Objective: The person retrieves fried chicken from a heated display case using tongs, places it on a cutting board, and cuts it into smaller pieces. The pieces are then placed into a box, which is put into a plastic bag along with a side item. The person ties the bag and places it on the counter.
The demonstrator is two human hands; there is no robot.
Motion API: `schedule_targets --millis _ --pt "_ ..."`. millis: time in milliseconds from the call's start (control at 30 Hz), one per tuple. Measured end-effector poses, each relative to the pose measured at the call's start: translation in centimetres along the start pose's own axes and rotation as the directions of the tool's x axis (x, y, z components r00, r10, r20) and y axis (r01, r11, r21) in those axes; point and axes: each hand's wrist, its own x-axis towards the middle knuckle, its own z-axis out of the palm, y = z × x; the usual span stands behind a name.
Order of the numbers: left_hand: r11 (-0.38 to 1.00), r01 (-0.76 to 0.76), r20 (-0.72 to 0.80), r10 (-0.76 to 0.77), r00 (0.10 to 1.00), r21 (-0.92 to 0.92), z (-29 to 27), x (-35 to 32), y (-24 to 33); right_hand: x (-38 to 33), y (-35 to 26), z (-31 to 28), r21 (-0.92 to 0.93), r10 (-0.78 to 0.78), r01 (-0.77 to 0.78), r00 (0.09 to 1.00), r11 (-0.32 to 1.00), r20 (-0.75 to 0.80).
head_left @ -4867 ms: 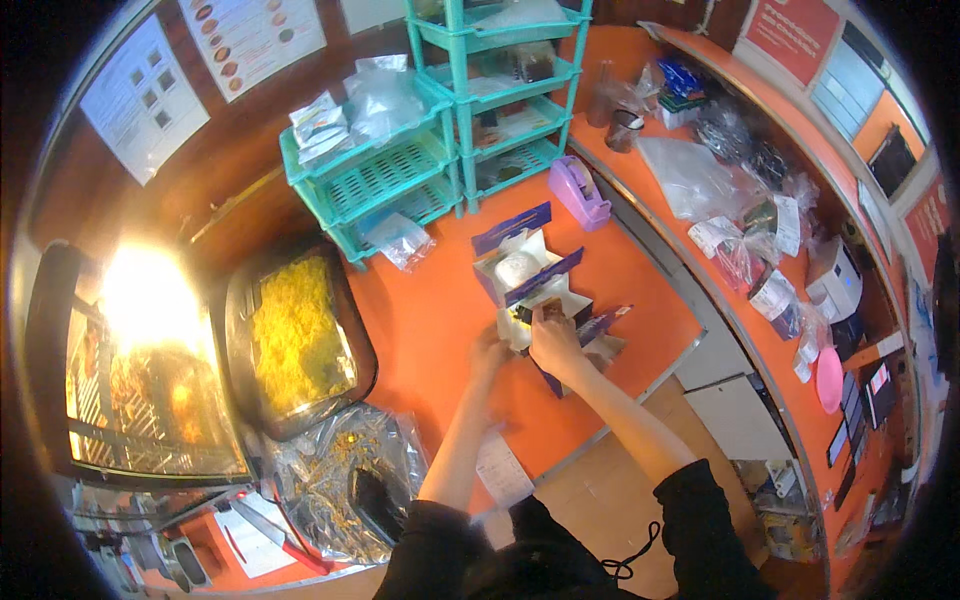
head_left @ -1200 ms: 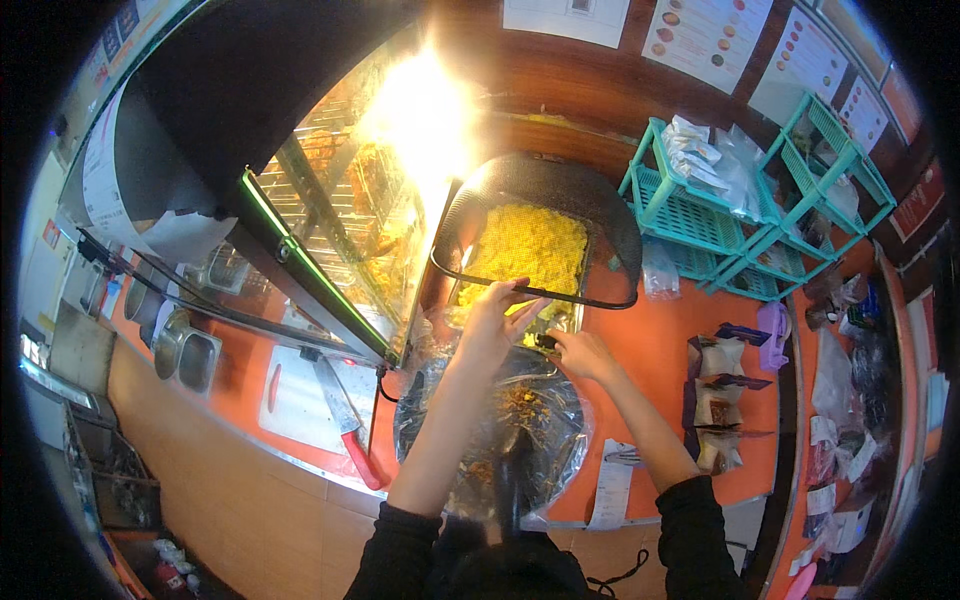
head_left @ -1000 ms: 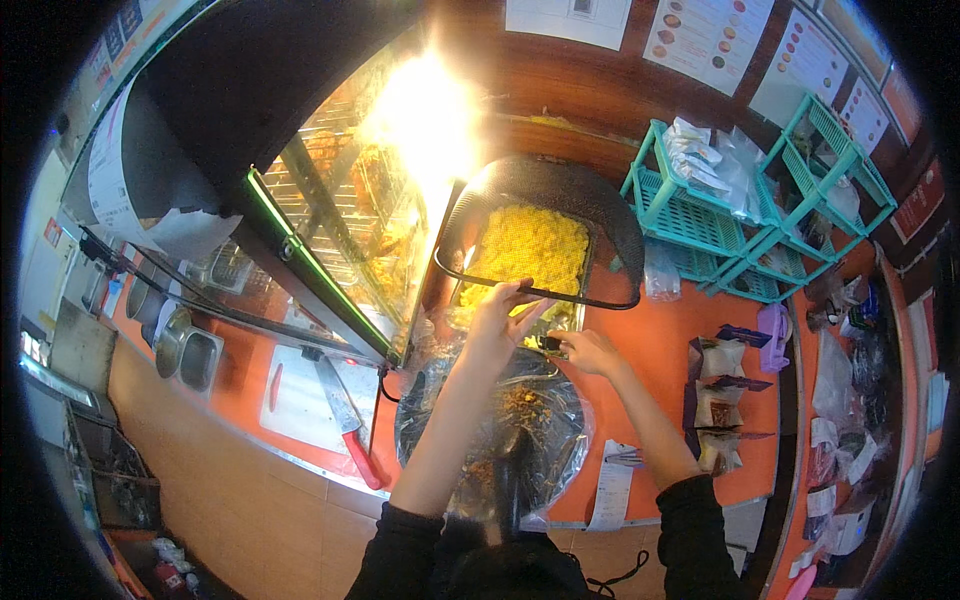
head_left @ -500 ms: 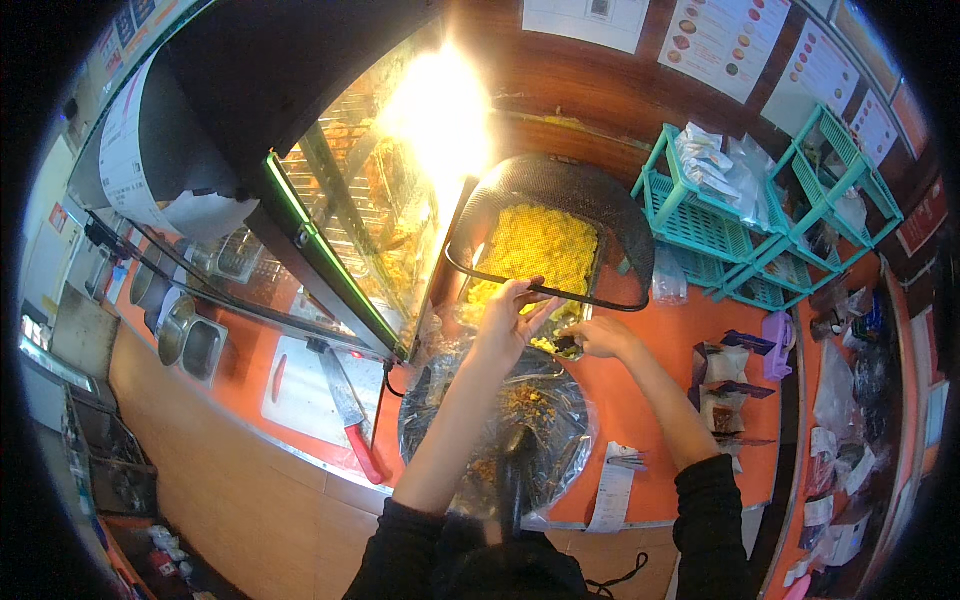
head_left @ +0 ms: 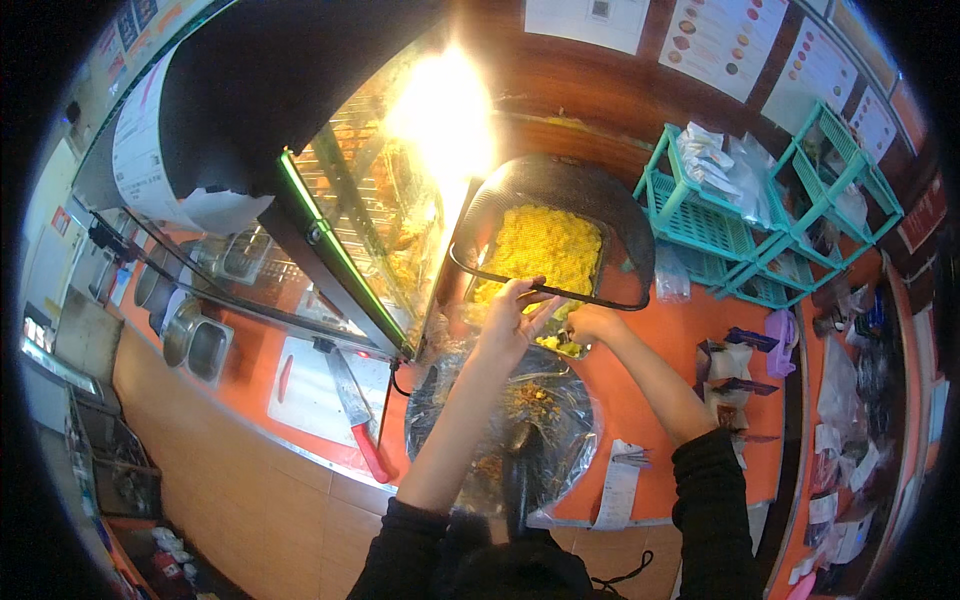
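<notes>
A black mesh cover (head_left: 515, 185) stands tilted up over a metal tray (head_left: 603, 262) of yellow chopped food (head_left: 545, 245). My left hand (head_left: 512, 312) grips the front rim of the cover and holds it raised. Under that rim, at the near right end of the tray, my right hand (head_left: 597, 326) is closed. Whatever its fingers hold is hidden by the hand and the tray edge. Just nearer to me is a wide round pan (head_left: 580, 440) lined with clear plastic, with brown crumbly bits (head_left: 530, 405) in it and a black handle (head_left: 519, 465) toward me.
At left stands a lit glass display cabinet (head_left: 375, 215). A red-handled knife (head_left: 350, 400) lies on a white cutting board (head_left: 300, 385). Turquoise basket racks (head_left: 700, 215) stand at back right. Small packets (head_left: 730, 375) and a paper slip (head_left: 617, 490) lie on the orange counter (head_left: 660, 345).
My right hand has moved a little away from me, farther under the cover's rim. My left hand still holds the rim. The whole view has shifted slightly.
</notes>
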Motion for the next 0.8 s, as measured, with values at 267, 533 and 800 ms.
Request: schedule_targets --millis 267,533,800 --pt "0.993 -0.048 0.026 0.051 0.998 -0.104 0.4 0.4 -0.4 -2.6 1.1 3.3 0.307 -0.029 0.066 0.992 0.949 -0.124" --pt "0.989 -0.046 0.041 0.053 0.998 -0.143 2.7 0.5 -0.4 -5.0 2.4 7.3 0.785 0.058 0.212 0.952 0.582 -0.300" --pt "0.982 -0.034 0.064 0.046 0.997 -0.186 3.2 0.0 -0.1 -2.6 4.1 8.2 0.999 0.106 -0.041 0.994 0.019 0.039"
